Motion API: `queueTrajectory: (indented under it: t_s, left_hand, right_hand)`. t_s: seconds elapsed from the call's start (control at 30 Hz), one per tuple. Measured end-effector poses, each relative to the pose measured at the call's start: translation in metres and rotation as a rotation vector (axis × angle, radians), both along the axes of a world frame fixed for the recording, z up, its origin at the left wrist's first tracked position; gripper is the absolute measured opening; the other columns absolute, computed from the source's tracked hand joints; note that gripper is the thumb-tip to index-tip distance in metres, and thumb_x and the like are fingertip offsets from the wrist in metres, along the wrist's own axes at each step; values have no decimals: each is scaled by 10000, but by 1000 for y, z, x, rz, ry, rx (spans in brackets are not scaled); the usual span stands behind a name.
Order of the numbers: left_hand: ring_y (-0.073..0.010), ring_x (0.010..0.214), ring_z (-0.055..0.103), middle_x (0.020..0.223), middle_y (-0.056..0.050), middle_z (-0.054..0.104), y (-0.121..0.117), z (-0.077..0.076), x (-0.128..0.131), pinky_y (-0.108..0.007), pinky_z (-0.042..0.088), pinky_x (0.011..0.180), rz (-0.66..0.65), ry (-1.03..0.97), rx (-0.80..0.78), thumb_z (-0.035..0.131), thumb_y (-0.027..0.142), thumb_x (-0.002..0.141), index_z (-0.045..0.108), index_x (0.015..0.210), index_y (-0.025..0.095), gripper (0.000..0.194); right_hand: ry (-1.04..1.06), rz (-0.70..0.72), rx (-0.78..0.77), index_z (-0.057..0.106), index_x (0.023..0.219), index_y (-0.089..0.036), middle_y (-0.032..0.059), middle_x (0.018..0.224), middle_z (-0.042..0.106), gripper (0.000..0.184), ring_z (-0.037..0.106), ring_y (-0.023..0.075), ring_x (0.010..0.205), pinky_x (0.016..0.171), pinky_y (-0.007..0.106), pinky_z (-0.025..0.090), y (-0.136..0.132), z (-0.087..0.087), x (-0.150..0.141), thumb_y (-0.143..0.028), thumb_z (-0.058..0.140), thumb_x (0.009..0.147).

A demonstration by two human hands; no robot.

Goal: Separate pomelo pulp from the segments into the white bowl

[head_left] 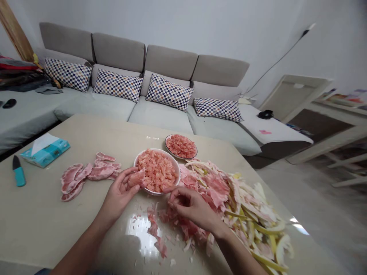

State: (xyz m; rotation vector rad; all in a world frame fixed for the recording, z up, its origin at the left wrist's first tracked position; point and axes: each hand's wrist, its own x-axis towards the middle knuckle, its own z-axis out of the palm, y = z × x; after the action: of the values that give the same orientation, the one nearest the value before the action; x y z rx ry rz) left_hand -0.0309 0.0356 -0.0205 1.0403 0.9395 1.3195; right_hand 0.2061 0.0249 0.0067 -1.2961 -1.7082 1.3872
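Pink fruit (137, 178) is gripped by the left hand (120, 192) beside a white bowl (178, 176); the right hand (189, 204) curls beside it, hold unclear.

Grey-backed sofa (119, 51) below pale wall (177, 23).

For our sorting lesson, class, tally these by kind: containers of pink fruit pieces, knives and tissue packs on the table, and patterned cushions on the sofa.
Containers of pink fruit pieces: 2
Knife: 1
Tissue pack: 1
Patterned cushions: 4
Total: 8
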Motion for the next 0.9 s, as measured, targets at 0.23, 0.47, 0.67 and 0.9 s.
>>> queueTrajectory:
  t_s: [0.23,0.47,0.67,0.9]
  left_hand:
    - [-269,1244,549,1315,-107,609,0,-2,-2,-390,435,1046,-2,-3,12,724,256,760,550,1181,221,457]
    - [-247,1202,580,1278,-102,625,-1,-7,0,-382,448,1025,-75,19,15,694,215,788,525,1217,233,461]
    - [-242,1155,607,1226,-79,651,-3,-8,6,-382,469,1010,-79,37,-2,692,173,761,612,1123,226,375]
    - [-256,1101,632,1180,-81,675,-3,-6,9,-387,492,971,-56,55,18,711,153,740,681,1048,225,318]
  right_hand:
    - [64,-176,146,625,905,-197,31,829,697,190,638,154,622,580,276,494,24,-1,-14,-360,642,809]
    - [-126,-283,463,711,992,-203,79,970,720,231,653,210,817,738,334,518,31,2,-23,-357,571,891]
    - [-7,-21,197,657,1161,-223,62,1054,711,334,653,190,855,770,326,525,27,4,-40,-390,619,874]
    - [170,9,245,726,824,-187,45,901,704,214,636,184,880,826,312,486,45,7,-48,-390,662,845]
